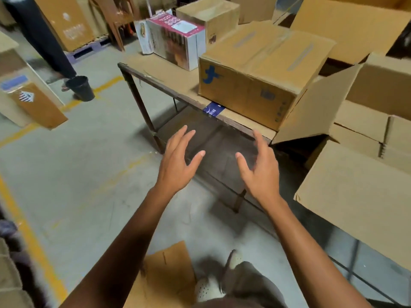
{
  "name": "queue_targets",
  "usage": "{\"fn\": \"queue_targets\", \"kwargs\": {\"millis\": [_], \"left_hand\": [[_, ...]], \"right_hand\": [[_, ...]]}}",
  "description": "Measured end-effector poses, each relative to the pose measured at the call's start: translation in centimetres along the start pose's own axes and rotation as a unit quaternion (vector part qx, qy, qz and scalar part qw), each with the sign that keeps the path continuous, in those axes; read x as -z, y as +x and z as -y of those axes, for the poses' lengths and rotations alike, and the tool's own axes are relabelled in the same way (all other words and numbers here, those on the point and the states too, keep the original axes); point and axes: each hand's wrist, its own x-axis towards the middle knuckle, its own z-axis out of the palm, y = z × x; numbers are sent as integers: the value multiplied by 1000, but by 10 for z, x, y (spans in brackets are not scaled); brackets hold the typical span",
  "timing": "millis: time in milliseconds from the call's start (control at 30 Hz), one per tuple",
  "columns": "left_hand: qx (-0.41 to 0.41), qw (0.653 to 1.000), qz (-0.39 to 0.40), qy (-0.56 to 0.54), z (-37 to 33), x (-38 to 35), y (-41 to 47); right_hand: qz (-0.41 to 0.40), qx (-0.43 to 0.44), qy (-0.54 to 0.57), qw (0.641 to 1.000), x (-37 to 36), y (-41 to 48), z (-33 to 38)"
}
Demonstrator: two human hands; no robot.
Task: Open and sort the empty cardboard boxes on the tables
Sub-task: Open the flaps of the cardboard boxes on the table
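Both the left hand point(178, 158) and right hand point(259, 167) hover spread and empty before a cardboard-topped metal-framed desk point(169, 72) bearing a taped brown cardboard box point(255, 76), above a grey concrete floor point(89, 174) with yellow lines.

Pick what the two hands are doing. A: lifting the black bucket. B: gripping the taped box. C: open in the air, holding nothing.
C: the left hand and right hand have spread fingers and touch nothing, short of the taped box on the table.
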Motion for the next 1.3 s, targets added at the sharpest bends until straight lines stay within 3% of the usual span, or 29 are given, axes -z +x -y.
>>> {"fn": "queue_targets", "kwargs": {"millis": [300,533,733,900,1100,1300], "left_hand": [[-113,993,20,6,-15,-30,190],[-171,982,52,64,-34,-67,308],[-98,984,65,130,-5,-98,392],[48,969,131,204,35,-109,434],[30,965,137,222,42,-113,446],[24,966,156,207,60,-105,463]], "right_hand": [[-126,-27,-21,991,12,156,-22],[-183,-200,-6,963,27,243,-64],[-163,-369,173,899,25,266,-103],[-124,-386,318,857,13,264,-114],[-175,-468,395,771,-15,258,-139],[-189,-475,404,759,-27,266,-102]]}}
